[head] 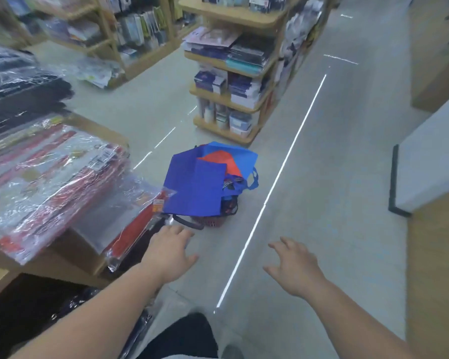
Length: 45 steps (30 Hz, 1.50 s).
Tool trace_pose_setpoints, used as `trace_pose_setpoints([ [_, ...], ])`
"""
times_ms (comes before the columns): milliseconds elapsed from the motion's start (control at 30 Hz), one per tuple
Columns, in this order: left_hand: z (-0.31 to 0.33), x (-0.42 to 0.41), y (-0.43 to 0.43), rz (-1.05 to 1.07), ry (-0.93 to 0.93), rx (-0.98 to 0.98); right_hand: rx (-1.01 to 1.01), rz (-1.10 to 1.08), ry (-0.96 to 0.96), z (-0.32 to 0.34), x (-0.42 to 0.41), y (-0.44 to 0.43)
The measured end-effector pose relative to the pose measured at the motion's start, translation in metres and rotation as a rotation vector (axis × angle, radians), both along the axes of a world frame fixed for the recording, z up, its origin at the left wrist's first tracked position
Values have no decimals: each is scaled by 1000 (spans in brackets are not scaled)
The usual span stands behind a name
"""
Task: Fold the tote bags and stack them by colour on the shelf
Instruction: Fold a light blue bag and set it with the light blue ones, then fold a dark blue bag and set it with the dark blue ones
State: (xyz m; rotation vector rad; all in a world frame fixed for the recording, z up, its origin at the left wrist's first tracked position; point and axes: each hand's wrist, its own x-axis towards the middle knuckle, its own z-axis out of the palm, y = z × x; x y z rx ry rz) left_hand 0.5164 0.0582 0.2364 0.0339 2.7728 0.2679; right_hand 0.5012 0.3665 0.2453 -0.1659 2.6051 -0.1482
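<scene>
1. Bare floor runs open ahead of the right hand and along the right side.
2. A red basket heaped with blue tote bags blocks the floor ahead of the left hand.
3. Wrapped packs overhang the left shelf, perhaps touching the bags.
4. A shelf unit stands behind the basket; a counter bounds the right.

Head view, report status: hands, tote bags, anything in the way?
Left hand open, right hand open, both empty. Blue and orange fabric tote bags heaped loose in red plastic basket on floor. Plastic-wrapped red packs jut from shelf beside left hand.
</scene>
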Motion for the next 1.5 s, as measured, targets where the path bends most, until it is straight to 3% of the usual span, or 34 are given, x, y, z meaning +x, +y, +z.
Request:
trace_pose_setpoints([
  [467, -70, -279, 1, 197, -214, 57, -4, 107, -157, -37, -314, -18],
  [700, -84, -353, -27, 560, -260, 213, -6, 275, -206, -56, -466, -70],
  [867, -114, -374, -46, 853, -288, 221, 30, 508, -284, -102, -570, -113],
  [1100, -183, -370, -6, 1377, -345, 326, 97, 796, -437, -190, -676, -191],
  [1300, -290, -360, 21, 1706, -422, 492, 144, 896, -485, -304, -706, -247],
  [1500, -391, -360, 12, 1807, -360, 448, 153, 894, -415, -412, -698, -260],
])
